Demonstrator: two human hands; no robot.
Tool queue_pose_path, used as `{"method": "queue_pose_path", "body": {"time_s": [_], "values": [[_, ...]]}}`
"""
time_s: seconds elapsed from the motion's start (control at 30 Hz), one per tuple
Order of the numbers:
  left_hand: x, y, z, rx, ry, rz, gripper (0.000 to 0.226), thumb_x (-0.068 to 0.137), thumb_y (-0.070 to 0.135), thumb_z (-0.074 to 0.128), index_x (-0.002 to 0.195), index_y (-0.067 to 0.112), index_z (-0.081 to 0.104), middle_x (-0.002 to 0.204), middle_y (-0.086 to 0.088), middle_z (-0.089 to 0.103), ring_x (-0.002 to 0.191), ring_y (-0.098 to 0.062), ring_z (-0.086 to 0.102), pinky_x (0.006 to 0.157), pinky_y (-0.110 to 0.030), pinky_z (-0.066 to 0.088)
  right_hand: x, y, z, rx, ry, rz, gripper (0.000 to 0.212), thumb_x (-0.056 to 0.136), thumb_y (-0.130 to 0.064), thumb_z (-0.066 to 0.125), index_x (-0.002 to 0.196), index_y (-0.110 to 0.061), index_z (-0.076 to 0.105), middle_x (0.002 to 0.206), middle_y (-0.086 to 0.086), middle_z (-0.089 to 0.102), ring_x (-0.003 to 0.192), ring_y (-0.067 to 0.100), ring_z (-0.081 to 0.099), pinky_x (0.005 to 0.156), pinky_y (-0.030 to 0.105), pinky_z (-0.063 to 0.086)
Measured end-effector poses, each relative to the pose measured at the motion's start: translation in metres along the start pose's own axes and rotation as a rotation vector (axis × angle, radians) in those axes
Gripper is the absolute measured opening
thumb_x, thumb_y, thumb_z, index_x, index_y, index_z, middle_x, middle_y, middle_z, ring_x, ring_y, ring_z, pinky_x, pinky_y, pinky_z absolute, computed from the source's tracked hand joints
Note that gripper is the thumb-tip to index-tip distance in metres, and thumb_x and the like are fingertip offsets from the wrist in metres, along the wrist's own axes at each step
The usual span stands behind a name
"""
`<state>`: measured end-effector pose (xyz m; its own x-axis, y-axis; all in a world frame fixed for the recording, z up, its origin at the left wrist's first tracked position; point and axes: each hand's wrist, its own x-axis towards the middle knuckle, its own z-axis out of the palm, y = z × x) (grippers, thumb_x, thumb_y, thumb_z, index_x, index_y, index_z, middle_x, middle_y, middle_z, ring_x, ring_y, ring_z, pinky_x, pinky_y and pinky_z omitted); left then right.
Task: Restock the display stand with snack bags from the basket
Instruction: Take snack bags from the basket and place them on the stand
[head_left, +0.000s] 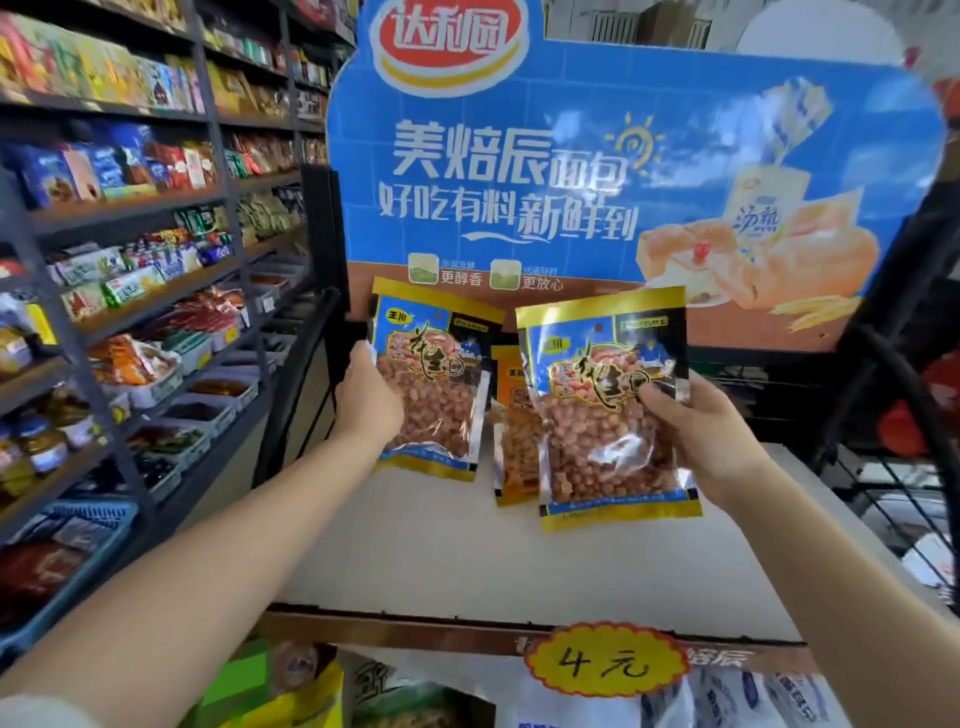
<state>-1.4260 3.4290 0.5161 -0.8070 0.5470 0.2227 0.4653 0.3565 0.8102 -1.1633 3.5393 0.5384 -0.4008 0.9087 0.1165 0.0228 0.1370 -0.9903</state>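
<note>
We see the left hand gripping a blue peanut bag by its left edge, up against the display stand backboard. The right hand pinches a second peanut bag at its right edge, above the pale shelf. Between them stands an orange bag, perhaps leaning on the board.

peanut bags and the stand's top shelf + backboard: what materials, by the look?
Peanut bags, one in the left hand at, one in the right hand at: glossy plastic film, clear window showing nuts, glare streaks, gold printed edges. Shelf: matte off-white, likely cardboard or coated board. Backboard: printed board, cut outline, probably cardboard.
</note>
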Motion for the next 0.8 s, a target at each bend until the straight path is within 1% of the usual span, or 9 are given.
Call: {"method": "queue_pose_path", "body": {"time_s": [0.07,0.1,0.17,0.27,0.33,0.4,0.57,0.7,0.8], "values": [[-0.008,0.0,-0.007,0.075,-0.026,0.08,0.064,0.09,0.009,0.051,0.143,0.009,0.015,0.149,-0.015,0.027,0.134,-0.033,0.028,0.105,-0.043,0.029,-0.001,0.0,0.018,0.036,0.008,0.019,0.004,0.091,-0.017,0.057,0.091,-0.016,0.061,0.066,-0.004,0.072,0.053,0.01,0.068,0.044,0.026,0.054],[-0.017,-0.001,-0.013,0.093,-0.017,0.184,0.067,0.089,0.01,0.053,0.144,0.008,0.014,0.151,-0.013,0.022,0.138,-0.03,0.021,0.111,-0.04,0.023,-0.001,0.001,0.03,0.076,0.001,0.046,0.01,0.09,-0.018,0.058,0.099,-0.014,0.061,0.075,-0.001,0.075,0.063,0.015,0.071,0.052,0.032,0.058],[-0.036,-0.006,-0.029,0.119,-0.011,0.442,0.056,0.087,0.01,0.055,0.138,0.011,0.032,0.144,-0.011,0.037,0.132,-0.025,0.035,0.108,-0.036,0.03,0.002,0.003,0.057,0.156,0.006,0.124,0.04,0.088,-0.021,0.061,0.125,-0.011,0.051,0.107,0.008,0.071,0.091,0.028,0.07,0.078,0.05,0.057],[-0.059,-0.015,-0.06,0.14,-0.077,0.633,0.035,0.085,0.009,0.056,0.12,0.015,0.052,0.105,0.0,0.065,0.088,-0.015,0.061,0.08,-0.034,0.051,0.008,0.009,0.1,0.219,0.051,0.203,0.077,0.085,-0.025,0.066,0.146,-0.014,0.021,0.133,0.006,0.054,0.112,0.029,0.06,0.093,0.053,0.05],[-0.068,-0.02,-0.077,0.258,-0.124,0.732,0.025,0.087,0.014,0.055,0.111,0.017,0.058,0.094,0.005,0.067,0.077,-0.011,0.06,0.065,-0.03,0.049,0.01,0.015,0.128,0.145,0.055,0.195,0.062,0.088,-0.023,0.062,0.141,-0.009,0.034,0.115,0.007,0.061,0.096,0.024,0.063,0.08,0.041,0.055],[-0.073,-0.025,-0.086,0.344,-0.148,0.814,0.021,0.088,0.017,0.054,0.108,0.017,0.06,0.094,0.005,0.067,0.076,-0.014,0.062,0.059,-0.027,0.045,0.007,0.015,0.147,-0.152,0.074,0.084,0.041,0.088,-0.023,0.061,0.122,-0.004,0.05,0.095,0.007,0.061,0.081,0.021,0.057,0.062,0.03,0.045],[-0.081,-0.036,-0.082,0.46,-0.231,0.984,0.024,0.08,0.023,0.049,0.097,0.014,0.063,0.077,-0.001,0.069,0.061,-0.023,0.066,0.04,-0.027,0.043,-0.024,0.013,0.135,-0.452,0.197,-0.021,0.044,0.088,-0.03,0.057,0.127,-0.011,0.047,0.122,0.008,0.057,0.109,0.025,0.055,0.094,0.042,0.047],[-0.106,-0.027,-0.06,0.513,-0.272,1.096,0.018,0.084,0.023,0.049,0.085,0.013,0.064,0.071,-0.004,0.068,0.054,-0.025,0.063,0.032,-0.025,0.037,-0.084,0.011,0.076,-0.566,0.167,-0.09,0.021,0.091,-0.033,0.053,0.088,-0.014,0.06,0.071,0.005,0.063,0.062,0.019,0.054,0.061,0.032,0.042],[-0.143,-0.008,-0.039,0.399,-0.372,1.16,0.039,0.084,0.031,0.031,0.082,0.011,0.064,0.064,-0.005,0.064,0.051,-0.027,0.061,0.035,-0.026,0.038,-0.139,0.018,0.018,-0.767,0.227,-0.111,0.026,0.09,-0.027,0.055,0.07,-0.01,0.056,0.065,0.015,0.06,0.063,0.026,0.051,0.059,0.033,0.035]]}}
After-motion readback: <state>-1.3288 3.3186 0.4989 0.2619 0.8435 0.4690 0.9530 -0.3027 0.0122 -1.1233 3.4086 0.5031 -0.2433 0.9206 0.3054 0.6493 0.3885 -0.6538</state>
